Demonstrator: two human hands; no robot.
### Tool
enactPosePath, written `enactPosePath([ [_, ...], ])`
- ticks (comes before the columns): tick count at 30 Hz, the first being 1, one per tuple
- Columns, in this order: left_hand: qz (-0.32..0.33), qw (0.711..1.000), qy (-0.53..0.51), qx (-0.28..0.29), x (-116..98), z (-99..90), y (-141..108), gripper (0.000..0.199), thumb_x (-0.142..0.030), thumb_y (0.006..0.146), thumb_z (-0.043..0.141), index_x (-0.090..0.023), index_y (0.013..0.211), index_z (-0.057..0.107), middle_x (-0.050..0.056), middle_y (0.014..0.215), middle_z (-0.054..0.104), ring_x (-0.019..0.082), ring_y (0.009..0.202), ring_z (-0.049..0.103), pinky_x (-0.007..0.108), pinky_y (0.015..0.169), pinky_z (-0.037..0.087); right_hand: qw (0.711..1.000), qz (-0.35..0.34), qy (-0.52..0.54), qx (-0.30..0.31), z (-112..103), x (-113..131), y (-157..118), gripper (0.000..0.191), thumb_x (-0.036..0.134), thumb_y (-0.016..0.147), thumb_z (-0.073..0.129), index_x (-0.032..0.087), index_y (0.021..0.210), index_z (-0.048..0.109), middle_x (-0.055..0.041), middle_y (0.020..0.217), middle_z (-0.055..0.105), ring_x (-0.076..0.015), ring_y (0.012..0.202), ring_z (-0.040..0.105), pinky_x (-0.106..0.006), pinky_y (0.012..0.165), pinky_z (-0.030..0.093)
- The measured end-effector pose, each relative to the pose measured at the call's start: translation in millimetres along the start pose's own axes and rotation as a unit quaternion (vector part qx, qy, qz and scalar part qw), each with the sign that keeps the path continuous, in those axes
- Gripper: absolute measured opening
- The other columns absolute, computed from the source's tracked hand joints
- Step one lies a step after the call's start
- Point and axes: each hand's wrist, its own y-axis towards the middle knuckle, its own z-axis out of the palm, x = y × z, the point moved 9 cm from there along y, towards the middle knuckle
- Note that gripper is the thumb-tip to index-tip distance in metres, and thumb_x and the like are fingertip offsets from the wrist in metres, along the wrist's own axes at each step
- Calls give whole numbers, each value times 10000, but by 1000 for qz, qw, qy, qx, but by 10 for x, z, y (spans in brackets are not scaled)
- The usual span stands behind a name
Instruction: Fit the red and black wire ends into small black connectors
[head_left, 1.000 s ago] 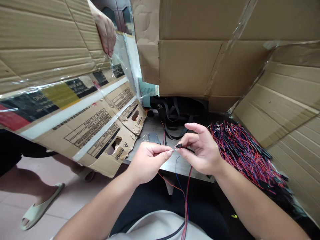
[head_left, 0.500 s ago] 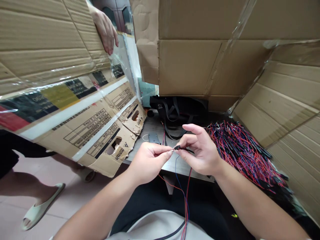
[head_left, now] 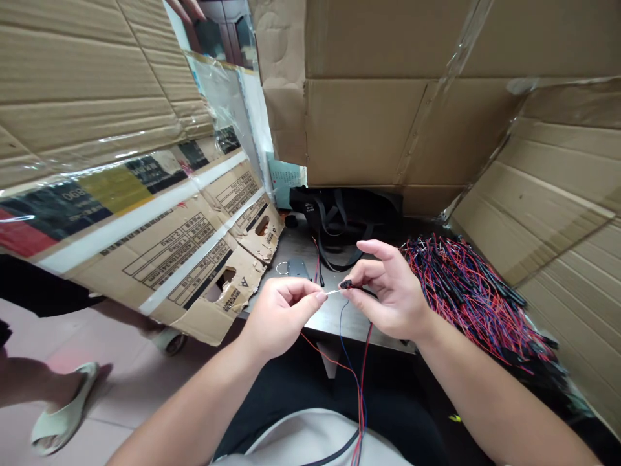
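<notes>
My right hand point(head_left: 392, 291) pinches a small black connector point(head_left: 346, 284) between thumb and fingers. Thin red, blue and black wires point(head_left: 359, 388) hang from it down past the table edge towards my lap. My left hand point(head_left: 280, 317) is to its left, with thumb and forefinger closed on a thin pale wire end point(head_left: 332, 292) that leads to the connector. The hands are a short gap apart. A small dark flat part with a thin loop point(head_left: 297, 268) lies on the table beyond my left hand.
A large heap of red, blue and black wires with black connectors point(head_left: 466, 298) lies to the right. Large cardboard sheets point(head_left: 369, 129) stand ahead and at both sides. A black strapped bag point(head_left: 339, 217) sits behind. A co-worker's fingers point(head_left: 187, 6) and sandalled foot point(head_left: 63, 408) show at left.
My left hand has drawn slightly left, showing more of the pale wire end. The co-worker's hand has risen nearly out of view, the cardboard has shifted, and the sandalled foot has moved left.
</notes>
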Motion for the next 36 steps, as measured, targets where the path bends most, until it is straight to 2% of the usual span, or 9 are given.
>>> enactPosePath([
  [9, 11, 999, -31, -15, 16, 18, 13, 187, -300, 794, 679, -131, 774, 757, -50, 424, 432, 36, 383, 283, 191, 394, 239, 1000, 1, -9, 5, 10, -9, -3, 610, 64, 835, 596, 284, 1337, 328, 23, 780, 577, -138, 698, 621, -296, 637, 550],
  [17, 2, 999, -35, -7, 30, 31, 15, 186, -308, 785, 699, -138, 792, 776, -2, 507, 562, 39, 406, 320, 188, 395, 249, 1000, 5, -7, 1, -13, -7, -14, 598, 68, 833, 601, 285, 1327, 344, 24, 790, 586, -134, 691, 618, -293, 638, 544],
  [21, -10, 1000, -27, -3, 45, 33, 6, 213, -330, 785, 703, -133, 820, 775, 16, 539, 596, 52, 432, 376, 187, 405, 273, 999, 28, 22, -4, -10, -29, -14, 599, 74, 829, 607, 282, 1323, 338, 26, 793, 585, -134, 698, 615, -293, 642, 539],
  [29, -19, 999, -7, -29, 35, 27, -7, 215, -310, 775, 675, -113, 730, 749, -39, 401, 443, 44, 377, 292, 192, 383, 232, 999, 47, 14, -16, 40, -32, -6, 565, 87, 823, 599, 259, 1294, 339, 33, 769, 571, -123, 650, 586, -286, 609, 515],
  [36, -34, 998, -21, -38, 56, 33, 5, 208, -309, 753, 685, -115, 730, 756, -37, 401, 433, 52, 380, 287, 200, 382, 226, 998, 53, 15, -12, 59, -76, -7, 559, 89, 824, 591, 260, 1293, 338, 37, 756, 552, -124, 646, 571, -288, 607, 507],
])
